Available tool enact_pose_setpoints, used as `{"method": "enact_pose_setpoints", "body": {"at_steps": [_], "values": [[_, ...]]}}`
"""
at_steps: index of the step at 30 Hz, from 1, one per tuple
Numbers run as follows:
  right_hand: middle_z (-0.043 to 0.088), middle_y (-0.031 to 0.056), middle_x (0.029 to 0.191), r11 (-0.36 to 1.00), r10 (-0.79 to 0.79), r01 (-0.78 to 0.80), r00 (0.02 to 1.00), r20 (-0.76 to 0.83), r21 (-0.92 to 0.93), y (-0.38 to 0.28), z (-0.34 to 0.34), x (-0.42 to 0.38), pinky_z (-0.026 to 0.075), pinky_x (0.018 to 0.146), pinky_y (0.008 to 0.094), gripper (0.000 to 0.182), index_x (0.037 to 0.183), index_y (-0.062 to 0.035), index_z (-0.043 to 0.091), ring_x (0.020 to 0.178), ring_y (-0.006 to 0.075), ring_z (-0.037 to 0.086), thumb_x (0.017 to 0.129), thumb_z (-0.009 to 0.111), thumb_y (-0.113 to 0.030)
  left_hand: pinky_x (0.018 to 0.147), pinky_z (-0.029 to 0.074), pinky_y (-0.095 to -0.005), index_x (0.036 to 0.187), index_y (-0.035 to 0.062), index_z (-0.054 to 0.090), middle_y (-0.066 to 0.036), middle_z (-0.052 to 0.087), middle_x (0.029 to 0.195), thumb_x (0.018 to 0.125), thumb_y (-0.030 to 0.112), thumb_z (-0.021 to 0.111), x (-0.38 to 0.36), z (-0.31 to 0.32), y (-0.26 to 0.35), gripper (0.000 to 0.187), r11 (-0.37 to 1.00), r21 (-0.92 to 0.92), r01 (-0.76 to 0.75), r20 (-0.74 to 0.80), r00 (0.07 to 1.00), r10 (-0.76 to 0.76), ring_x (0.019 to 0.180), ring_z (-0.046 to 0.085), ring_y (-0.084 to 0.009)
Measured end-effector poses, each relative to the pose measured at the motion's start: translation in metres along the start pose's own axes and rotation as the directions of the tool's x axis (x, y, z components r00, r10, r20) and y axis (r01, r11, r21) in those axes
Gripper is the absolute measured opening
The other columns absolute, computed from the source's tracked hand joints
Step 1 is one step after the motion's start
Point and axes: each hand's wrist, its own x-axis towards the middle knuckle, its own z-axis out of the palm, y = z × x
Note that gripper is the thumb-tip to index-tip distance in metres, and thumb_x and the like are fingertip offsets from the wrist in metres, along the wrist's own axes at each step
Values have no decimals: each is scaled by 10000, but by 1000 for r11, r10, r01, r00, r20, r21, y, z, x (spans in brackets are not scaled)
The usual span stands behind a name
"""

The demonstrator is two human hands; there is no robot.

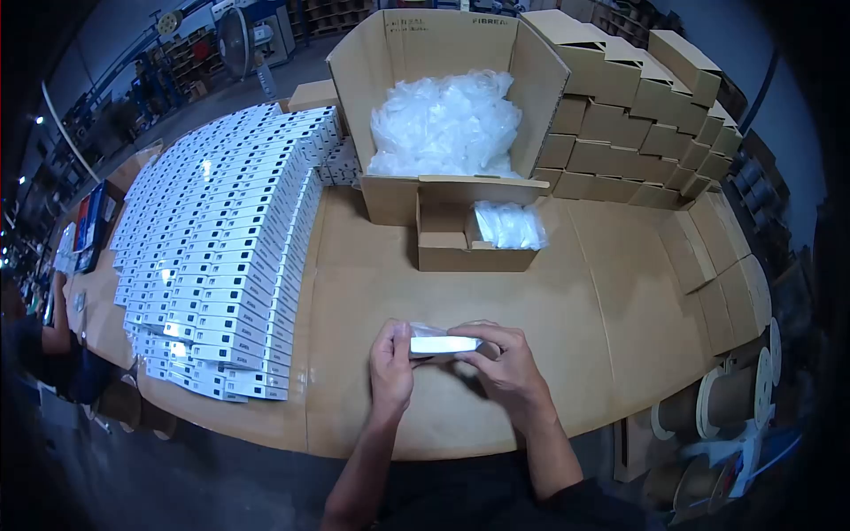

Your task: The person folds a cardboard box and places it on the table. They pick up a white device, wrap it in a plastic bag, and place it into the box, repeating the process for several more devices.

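A small white box [443,345] is held level between my two hands, low over the front of the cardboard-covered table. My left hand [391,367] grips its left end, thumb on top. On its right end, my right hand [503,358] pinches it between thumb and fingers. Some clear plastic shows along the back of the box. Beyond my hands stands a small open carton [478,259] with clear-wrapped packets [509,226] in its right part. Behind it, a large open carton [452,35] holds a heap of clear plastic bags [443,124].
Long stacks of white labelled boxes [212,257] cover the left side of the table [460,301]. Brown cartons [611,115] are piled at the back right, with more along the right edge [730,292]. Another person's arm [58,314] shows at far left.
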Motion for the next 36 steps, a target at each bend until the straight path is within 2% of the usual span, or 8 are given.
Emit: {"method": "enact_pose_setpoints", "body": {"at_steps": [8,12,15,18,21,24,28,36], "values": [[738,105,1155,868,-308,287,951,14,-405,-11,-13,6,529,974,423,335,1145,-44,748,1099,353,651,816,808,-70,797,669,-402,1021,29,492,-191,703,1038,1129,236,453,5,-11,-3,237,992,115,58,21,998,-61,931,745,-254],[695,81,1066,781,-214,313,947,239,-540,-26,-24,10,532,899,433,283,1107,-86,724,989,320,642,829,770,-68,731,592,-300,941,29,494,-111,697,996,1116,218,508,13,-14,3,258,976,184,113,60,990,-126,869,657,-117],[655,92,965,735,-174,357,921,349,-576,-32,-37,15,543,798,432,228,1049,-88,693,889,313,653,832,739,-35,766,557,-340,1018,13,551,-128,710,990,1097,209,546,27,-9,4,211,970,242,34,140,988,-69,842,678,-172],[628,130,905,778,-204,290,956,213,-557,-37,-62,17,547,679,426,201,1000,-55,660,782,342,670,822,719,20,847,529,-399,1119,13,606,-143,699,980,1046,179,613,40,30,50,181,705,675,-216,174,976,132,875,682,-278],[625,129,891,802,-198,94,974,-114,-590,-44,-85,12,547,636,393,176,983,-25,647,747,306,679,840,718,48,843,560,-426,1188,2,662,-168,697,1066,999,190,664,77,50,52,267,274,732,-623,497,765,410,982,699,-322],[615,122,863,803,-208,-25,924,-320,-595,-53,-98,10,530,577,346,135,958,11,630,682,243,663,864,710,68,921,518,-453,1148,24,691,-160,690,1044,946,191,698,111,75,41,262,32,719,-694,594,639,488,1011,657,-363],[593,115,832,822,-201,-90,878,-434,-562,-44,-104,11,527,560,310,136,928,50,603,654,177,627,869,724,62,978,461,-470,1201,30,671,-163,674,1112,916,188,717,134,84,29,329,-65,771,-633,633,753,178,1067,631,-336],[605,135,841,882,-286,29,827,-485,-470,-18,-76,49,540,581,351,137,948,26,611,653,221,671,880,730,37,1194,334,-560,1506,144,494,-206,505,1440,918,161,695,103,53,20,622,-256,698,-669,716,659,231,1362,457,-427]]}}
